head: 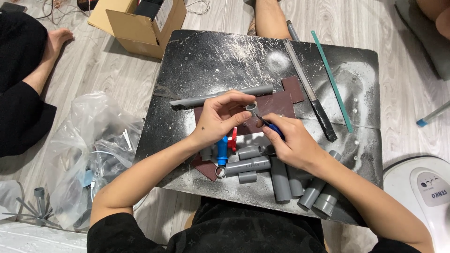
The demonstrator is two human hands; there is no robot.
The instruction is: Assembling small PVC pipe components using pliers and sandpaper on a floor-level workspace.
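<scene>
Pinching a grey fitting (252, 109), left hand (218, 119); right hand (293, 143) gripping a half-hidden blue-handled tool (272, 126).

Black board (197, 61) with grey pipes (281, 180)

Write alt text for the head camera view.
A person's left hand holds a short grey pipe fitting while the right hand works a blue-handled tool at it, above a black board scattered with grey pipe pieces, a saw blade and a cardboard box nearby.
</scene>
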